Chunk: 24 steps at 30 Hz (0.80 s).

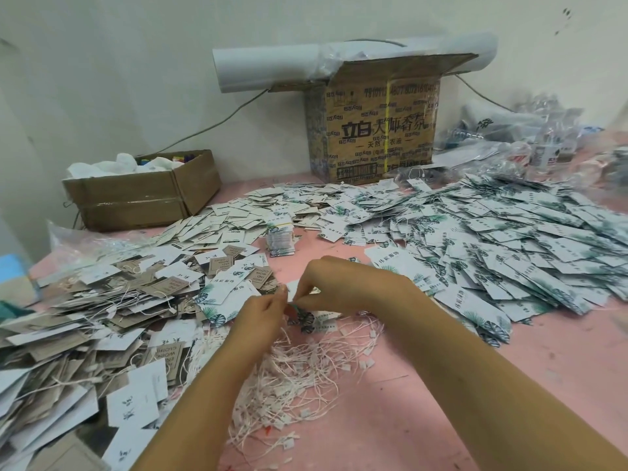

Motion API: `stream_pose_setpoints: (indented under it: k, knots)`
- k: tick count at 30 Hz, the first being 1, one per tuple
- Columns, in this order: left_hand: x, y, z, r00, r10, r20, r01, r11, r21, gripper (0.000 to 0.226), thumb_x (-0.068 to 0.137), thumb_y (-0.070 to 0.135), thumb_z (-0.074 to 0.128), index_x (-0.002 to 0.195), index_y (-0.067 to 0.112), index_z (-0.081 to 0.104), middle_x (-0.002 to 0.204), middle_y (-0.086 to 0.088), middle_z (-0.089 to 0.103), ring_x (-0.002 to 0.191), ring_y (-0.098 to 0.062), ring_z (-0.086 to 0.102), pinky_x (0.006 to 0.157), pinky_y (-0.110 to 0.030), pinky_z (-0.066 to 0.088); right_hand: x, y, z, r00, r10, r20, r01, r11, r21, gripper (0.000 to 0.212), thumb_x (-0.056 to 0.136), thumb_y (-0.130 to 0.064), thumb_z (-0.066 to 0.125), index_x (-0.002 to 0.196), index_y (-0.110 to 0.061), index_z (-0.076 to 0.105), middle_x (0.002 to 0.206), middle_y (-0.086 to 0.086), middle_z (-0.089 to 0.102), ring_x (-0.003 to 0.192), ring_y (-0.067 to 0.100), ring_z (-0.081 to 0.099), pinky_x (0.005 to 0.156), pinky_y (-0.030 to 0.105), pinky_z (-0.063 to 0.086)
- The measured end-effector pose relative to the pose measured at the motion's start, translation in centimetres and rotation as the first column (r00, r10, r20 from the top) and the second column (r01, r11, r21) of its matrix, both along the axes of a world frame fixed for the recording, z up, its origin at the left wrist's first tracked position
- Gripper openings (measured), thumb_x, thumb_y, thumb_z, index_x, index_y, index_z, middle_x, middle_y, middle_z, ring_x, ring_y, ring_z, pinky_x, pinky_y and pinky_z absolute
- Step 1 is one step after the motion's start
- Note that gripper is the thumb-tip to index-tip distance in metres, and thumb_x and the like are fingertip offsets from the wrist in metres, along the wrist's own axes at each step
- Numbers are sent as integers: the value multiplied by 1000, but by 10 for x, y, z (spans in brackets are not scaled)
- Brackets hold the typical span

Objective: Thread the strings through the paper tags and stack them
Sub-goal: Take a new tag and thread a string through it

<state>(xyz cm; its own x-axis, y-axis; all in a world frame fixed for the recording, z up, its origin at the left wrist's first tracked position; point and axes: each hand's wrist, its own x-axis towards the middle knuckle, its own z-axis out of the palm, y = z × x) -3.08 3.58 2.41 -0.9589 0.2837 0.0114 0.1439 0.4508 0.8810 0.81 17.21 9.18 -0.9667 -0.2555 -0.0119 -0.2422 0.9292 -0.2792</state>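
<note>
Over the middle of the pink table (424, 402), my left hand (260, 314) and my right hand (343, 283) meet fingertip to fingertip. Both pinch a small set of leaf-printed paper tags (307, 317) just above a loose heap of white strings (292, 379). Whether a string runs through the tags is hidden by my fingers. A large spread of white tags with green leaves (509, 239) covers the right side. Mixed brown and white tags with strings (85, 328) are piled on the left. A bound stack of tags (280, 237) stands behind my hands.
An open printed cardboard box (373, 130) stands at the back wall with a white paper roll (272, 66) on top. A low brown box (142, 195) sits back left. Plastic bags and bottles (543, 144) crowd the back right. A cable (210, 125) runs along the wall.
</note>
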Motion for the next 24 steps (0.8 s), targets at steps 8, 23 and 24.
stream_pose_setpoints:
  k: [8,23,24]
  knots:
    - [2,-1,7,970,104,218,-170,933,316,11,87,18,66,79,10,66,72,-7,62,71,-22,55,78,-34,43,-4,20,3,982,-188,-34,181,973,-144,39,87,-39,61,102,-4,69,104,9,70,94,20,65,82,32,52]
    - [-1,-1,4,978,93,184,-159,908,387,18,88,11,57,71,10,62,61,1,58,65,-20,49,61,-30,41,0,57,-1,918,-365,154,358,931,67,58,74,-29,77,118,4,59,118,15,63,105,30,62,91,40,50]
    - [-1,0,5,980,90,179,-156,903,401,17,88,12,57,72,11,62,64,0,59,67,-20,49,63,-31,41,0,57,-1,919,-364,154,359,932,57,56,75,-29,76,117,5,59,117,16,64,103,30,62,89,40,51]
